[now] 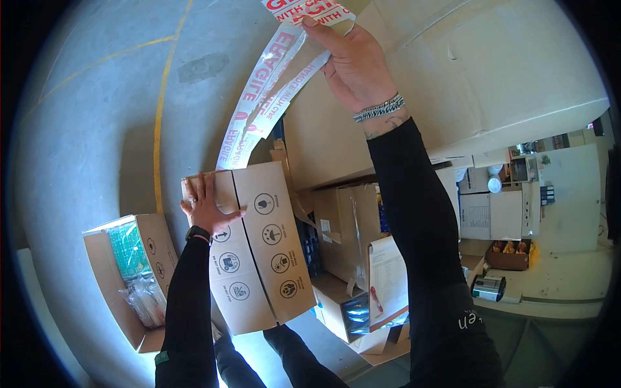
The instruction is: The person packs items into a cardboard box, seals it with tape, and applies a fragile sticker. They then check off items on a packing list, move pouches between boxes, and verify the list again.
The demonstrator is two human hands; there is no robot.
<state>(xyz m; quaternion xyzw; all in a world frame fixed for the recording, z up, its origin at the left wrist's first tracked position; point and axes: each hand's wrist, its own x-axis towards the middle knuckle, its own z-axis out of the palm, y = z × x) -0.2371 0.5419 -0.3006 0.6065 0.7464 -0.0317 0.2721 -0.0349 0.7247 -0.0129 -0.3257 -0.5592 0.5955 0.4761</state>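
A closed cardboard box (259, 249) with printed handling symbols stands in front of my legs, a dark seam running between its top flaps. My left hand (210, 208) lies on its top near the far left corner, fingers spread, pressing the flap. Up above, my right hand (356, 68) pinches a long strip of fragile tape (268, 90), white with red "FRAGILE" and "HANDLE WITH CARE" lettering. The strip hangs down to the box's far edge; whether it sticks there is hidden. A brighter red-and-white part of the tape shows past my fingertips.
An open carton (152, 242) with green and clear-wrapped contents sits on the floor at left. A very large cardboard box (453, 77) fills the upper right. Right of my box are another carton (346, 226) and a clipboard (390, 278) with paper and a red pen (376, 299).
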